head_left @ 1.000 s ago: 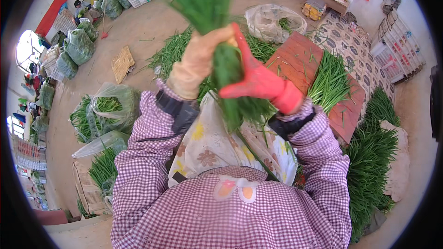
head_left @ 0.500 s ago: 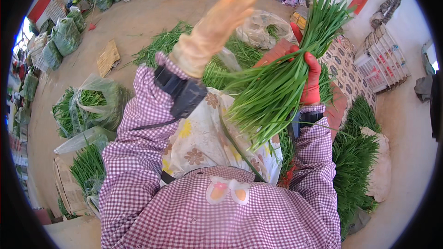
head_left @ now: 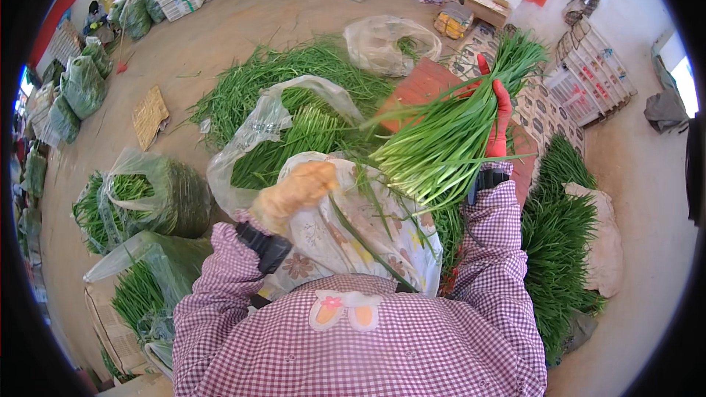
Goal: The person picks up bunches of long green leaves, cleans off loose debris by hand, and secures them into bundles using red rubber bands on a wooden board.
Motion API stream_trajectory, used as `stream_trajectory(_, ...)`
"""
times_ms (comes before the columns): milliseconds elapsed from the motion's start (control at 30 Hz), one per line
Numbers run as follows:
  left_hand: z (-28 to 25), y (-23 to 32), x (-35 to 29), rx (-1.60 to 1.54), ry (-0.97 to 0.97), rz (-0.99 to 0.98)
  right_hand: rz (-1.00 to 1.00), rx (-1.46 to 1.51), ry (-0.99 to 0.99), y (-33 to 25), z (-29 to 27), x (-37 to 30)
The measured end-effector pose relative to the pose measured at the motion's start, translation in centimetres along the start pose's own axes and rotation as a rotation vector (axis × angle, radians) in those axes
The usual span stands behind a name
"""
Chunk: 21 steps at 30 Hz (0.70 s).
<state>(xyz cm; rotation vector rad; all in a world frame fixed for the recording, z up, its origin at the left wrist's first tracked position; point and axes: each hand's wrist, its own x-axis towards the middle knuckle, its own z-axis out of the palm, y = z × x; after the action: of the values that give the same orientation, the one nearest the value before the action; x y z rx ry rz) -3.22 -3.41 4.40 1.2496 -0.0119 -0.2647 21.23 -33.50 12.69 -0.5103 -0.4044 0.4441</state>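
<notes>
Within the red-gloved right hand's grip, a bunch of slender green stalks; leftward, the curled tan-gloved left hand, contents unclear.

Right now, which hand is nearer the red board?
Right: the right hand, gripping green stalks, appears over the red board; the left hand is farther left, over the floral cloth.

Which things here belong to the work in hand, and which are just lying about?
Belongs to the work:
bunch of chives, in the red-gloved right hand
open plastic bag of chives
loose chive heap

Apparently just lying about:
flat cardboard piece
white slatted crate
yellow package
</notes>
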Motion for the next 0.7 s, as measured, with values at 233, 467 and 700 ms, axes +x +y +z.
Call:
stream_trajectory(233, 5.4, 6.2, 2.8, 0.446, 0.167, 0.354, -0.022, -0.084, 0.034, 0.0, 1.2, -0.3)
stream_trajectory(467, 8.6, 4.9, 5.5, 0.928, 0.286, 0.719, -0.031, -0.097, 0.050, 1.4, 3.2, -0.7)
stream_trajectory(700, 8.2, 4.9, 5.8, 0.439, 0.224, 0.297, -0.052, -0.079, 0.082, 1.1, 1.9, -0.5)
